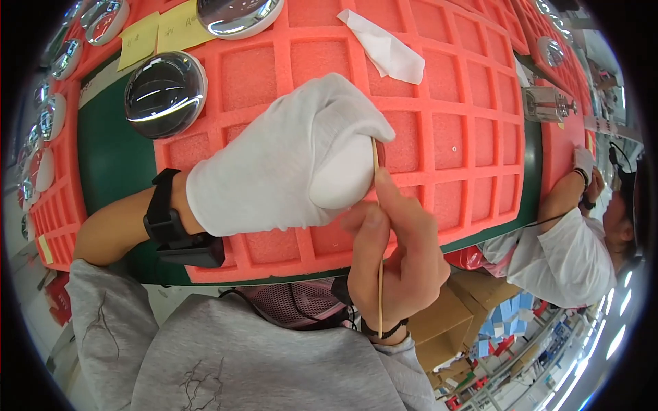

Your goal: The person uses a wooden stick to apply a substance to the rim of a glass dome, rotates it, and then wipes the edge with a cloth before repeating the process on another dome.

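Note:
In a white glove, my left hand (274, 157) is closed around a smooth white rounded piece (343, 178), held above the foam tray. My right hand (404, 264) is bare and pinches a thin wooden stick (380, 294) between thumb and fingers. The stick's upper end meets the edge of the white piece, beside the glove's fingertips; exactly what it touches there is too small to tell. The far side of the piece is hidden by the glove. A shiny dark dome with a white rim (164, 94) sits left of my gloved hand.
Beneath my hands lies a pink foam tray (404, 175) with square compartments, on a green table (113, 164). A white wipe (387, 51), yellow notes (164, 34) and another shiny dome (240, 15) lie farther back. A clear bottle (545, 104) stands at right, near a co-worker (569, 253).

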Available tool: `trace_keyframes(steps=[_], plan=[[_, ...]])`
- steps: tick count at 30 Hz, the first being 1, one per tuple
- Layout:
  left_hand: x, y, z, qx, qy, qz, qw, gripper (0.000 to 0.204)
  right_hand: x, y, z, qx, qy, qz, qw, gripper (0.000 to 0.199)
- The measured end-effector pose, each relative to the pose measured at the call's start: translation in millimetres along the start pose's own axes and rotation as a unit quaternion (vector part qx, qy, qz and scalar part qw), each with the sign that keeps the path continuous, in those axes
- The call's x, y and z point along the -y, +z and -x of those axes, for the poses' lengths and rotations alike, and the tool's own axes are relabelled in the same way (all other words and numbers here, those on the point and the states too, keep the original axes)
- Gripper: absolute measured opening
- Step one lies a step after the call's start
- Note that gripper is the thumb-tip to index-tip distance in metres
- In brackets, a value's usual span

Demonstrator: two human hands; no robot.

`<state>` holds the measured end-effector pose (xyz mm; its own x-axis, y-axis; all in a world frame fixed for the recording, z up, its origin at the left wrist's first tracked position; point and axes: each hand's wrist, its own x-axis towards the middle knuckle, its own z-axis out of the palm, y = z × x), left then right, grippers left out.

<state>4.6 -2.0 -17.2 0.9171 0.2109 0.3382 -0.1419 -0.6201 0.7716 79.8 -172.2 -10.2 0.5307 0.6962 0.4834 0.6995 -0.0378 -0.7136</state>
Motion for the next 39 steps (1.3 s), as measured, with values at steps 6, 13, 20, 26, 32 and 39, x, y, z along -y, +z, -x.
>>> trace_keyframes(steps=[6, 13, 20, 26, 32, 39], plan=[[1.5, 1.9, 0.4, 0.007, 0.01, -0.012, 1.0, 0.063, 18.3, -14.5, 19.0, 0.011, 0.057, -0.031, 0.998, 0.026], [0.3, -0.1, 1.6, 0.008, 0.0, -0.008, 1.0, 0.064, 1.5, 2.9, 1.3, -0.014, 0.014, -0.019, 1.0, 0.025], [-3.4, 2.8, 0.2, 0.012, -0.001, -0.01, 1.0, 0.063, 22.6, -19.0, 20.3, 0.006, 0.073, -0.04, 0.996, 0.026], [-5.3, -3.8, -0.9, 0.007, -0.005, -0.027, 1.0, 0.062, 5.5, -0.9, 0.3, -0.001, 0.045, -0.011, 0.999, 0.028], [-2.4, -1.4, -1.4, 0.005, 0.001, -0.026, 1.0, 0.064, 28.4, -26.9, 12.2, 0.041, 0.121, -0.052, 0.99, 0.03], [-2.7, -3.1, -0.9, 0.015, 0.009, -0.02, 1.0, 0.068, 6.8, -5.3, -11.5, 0.024, 0.096, -0.069, 0.993, 0.028]])
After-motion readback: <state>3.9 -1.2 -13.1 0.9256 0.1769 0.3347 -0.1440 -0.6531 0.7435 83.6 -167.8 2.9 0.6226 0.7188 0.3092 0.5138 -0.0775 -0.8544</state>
